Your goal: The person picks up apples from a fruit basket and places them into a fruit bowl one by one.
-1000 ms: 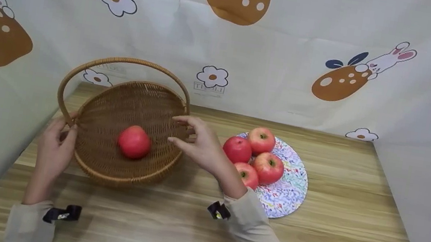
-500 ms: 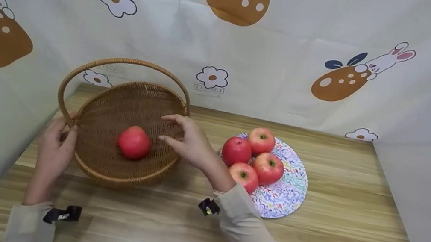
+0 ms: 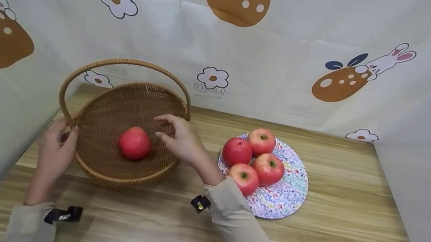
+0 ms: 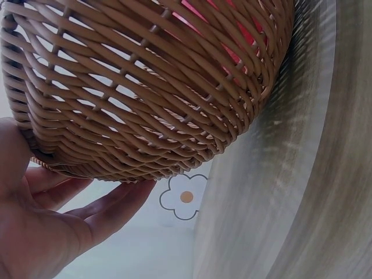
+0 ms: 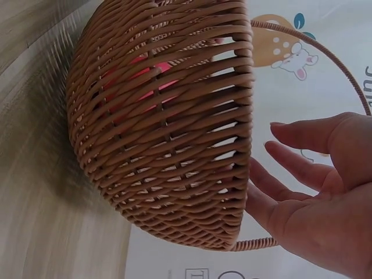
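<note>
In the head view a brown wicker basket [image 3: 114,107] with a tall arched handle stands at the left, holding one smooth, red, round fruit [image 3: 135,143]. My left hand [image 3: 55,152] grips the basket's left rim by the foot of the handle, thumb in front. In the left wrist view its fingers [image 4: 116,212] reach along the weave. My right hand [image 3: 180,139] is over the basket's right rim, fingers and thumb spread apart with nothing between them, thumb tip pointing toward the red fruit. The right wrist view shows this hand [image 5: 325,192] at the basket's rim [image 5: 244,116].
Right of the basket, a round plate [image 3: 290,193] with a multicoloured pattern bears several fruits: red apples [image 3: 268,169] and a darker red, smooth one [image 3: 237,151]. Printed cloth walls [image 3: 274,78] enclose the wooden table [image 3: 345,228] at the back and sides.
My right hand has moved left, from beside the basket's right rim to over its inside, closer to the red fruit. My left hand has stayed on the rim.
</note>
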The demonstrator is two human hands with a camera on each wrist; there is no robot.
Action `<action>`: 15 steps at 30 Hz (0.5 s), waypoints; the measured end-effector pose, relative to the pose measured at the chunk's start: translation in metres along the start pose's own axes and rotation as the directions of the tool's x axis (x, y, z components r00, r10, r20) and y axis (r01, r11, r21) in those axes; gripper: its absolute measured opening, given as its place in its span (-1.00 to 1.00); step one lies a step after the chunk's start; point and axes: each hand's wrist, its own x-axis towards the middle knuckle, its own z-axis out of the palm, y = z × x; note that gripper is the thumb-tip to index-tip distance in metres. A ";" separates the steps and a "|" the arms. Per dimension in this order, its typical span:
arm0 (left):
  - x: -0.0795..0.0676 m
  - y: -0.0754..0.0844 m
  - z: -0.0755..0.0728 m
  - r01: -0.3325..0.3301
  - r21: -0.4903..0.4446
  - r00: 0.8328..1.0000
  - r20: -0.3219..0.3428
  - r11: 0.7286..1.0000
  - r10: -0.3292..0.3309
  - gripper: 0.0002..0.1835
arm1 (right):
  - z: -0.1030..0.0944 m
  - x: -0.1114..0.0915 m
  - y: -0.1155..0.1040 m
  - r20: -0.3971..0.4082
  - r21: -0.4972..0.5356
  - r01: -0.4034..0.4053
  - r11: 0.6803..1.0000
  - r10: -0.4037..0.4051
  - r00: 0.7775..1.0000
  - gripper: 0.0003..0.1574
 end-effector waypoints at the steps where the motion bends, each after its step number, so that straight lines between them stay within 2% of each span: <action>1: 0.000 0.000 0.000 -0.004 -0.001 1.000 0.000 1.000 0.004 -0.53 | 0.001 0.001 0.000 0.005 0.000 -0.005 1.000 0.005 1.000 -0.55; 8: -0.002 0.000 0.001 -0.008 0.005 1.000 -0.022 1.000 0.008 -0.53 | 0.006 0.013 0.003 0.026 -0.045 -0.023 0.999 0.025 0.999 -0.58; 15: -0.002 0.000 0.000 0.003 0.008 1.000 -0.016 1.000 -0.003 -0.54 | 0.010 0.021 0.006 0.031 -0.082 -0.054 0.995 0.057 0.998 -0.60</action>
